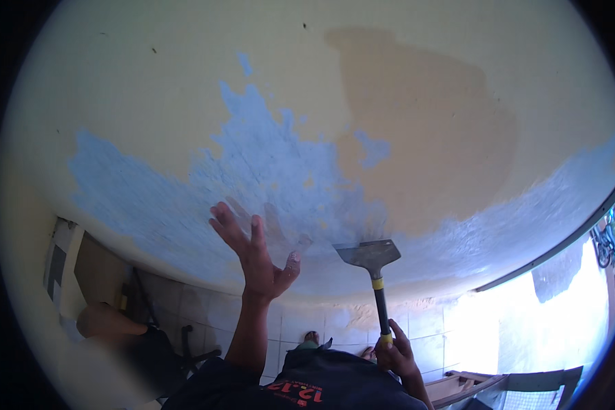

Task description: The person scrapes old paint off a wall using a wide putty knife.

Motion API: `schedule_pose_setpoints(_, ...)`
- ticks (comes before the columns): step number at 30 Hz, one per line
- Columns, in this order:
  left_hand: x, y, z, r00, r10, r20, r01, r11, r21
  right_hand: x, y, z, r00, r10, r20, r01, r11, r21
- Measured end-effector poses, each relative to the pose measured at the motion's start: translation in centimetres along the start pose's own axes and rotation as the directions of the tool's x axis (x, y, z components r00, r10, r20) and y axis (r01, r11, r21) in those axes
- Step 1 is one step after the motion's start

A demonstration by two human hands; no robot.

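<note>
A cream-painted wall (150, 89) fills most of the view, with a ragged patch of bare bluish-grey surface (253, 143) across its middle. My right hand (395, 353) is closed around the black and yellow handle of a wide-bladed scraper (370, 255). The blade's edge is at the wall, low on the bluish patch. Raised to the left of the scraper is my left hand (258, 256), its fingers spread and holding nothing. Pale dust marks its thumb tip. Whether its fingers touch the wall, I cannot tell.
White floor tiles (290, 321) run along the wall's foot, with scattered debris. At the lower left, a person's bent limb (109, 321) shows beside a dark chair base (191, 352). A wooden frame with mesh (526, 389) stands lower right, near a bright opening.
</note>
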State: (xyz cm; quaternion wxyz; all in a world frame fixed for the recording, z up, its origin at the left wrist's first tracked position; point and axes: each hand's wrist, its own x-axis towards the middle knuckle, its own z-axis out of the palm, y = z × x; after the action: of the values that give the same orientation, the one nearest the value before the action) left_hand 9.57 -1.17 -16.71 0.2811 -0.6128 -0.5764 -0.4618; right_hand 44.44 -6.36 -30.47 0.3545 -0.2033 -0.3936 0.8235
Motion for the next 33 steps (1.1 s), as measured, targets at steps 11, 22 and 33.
schedule_pose_setpoints(11, 0.2, -4.1, -2.5, 0.994, -0.106, 0.011, 0.101, 0.970, 0.220, 1.9, 6.0, 5.3, 0.983, -0.184, -0.017, 0.184, 0.979, 0.090)
schedule_pose_setpoints(22, 0.0, -5.2, -2.4, 0.992, -0.123, 0.005, 0.115, 0.941, 0.318, 3.0, 3.7, 4.7, 0.969, -0.239, 0.055, 0.226, 0.956, 0.187)
schedule_pose_setpoints(33, 0.3, -4.9, -3.2, 0.994, -0.107, -0.022, 0.109, 0.945, 0.308, 3.4, 2.8, 6.8, 0.958, -0.282, 0.046, 0.277, 0.956, 0.093)
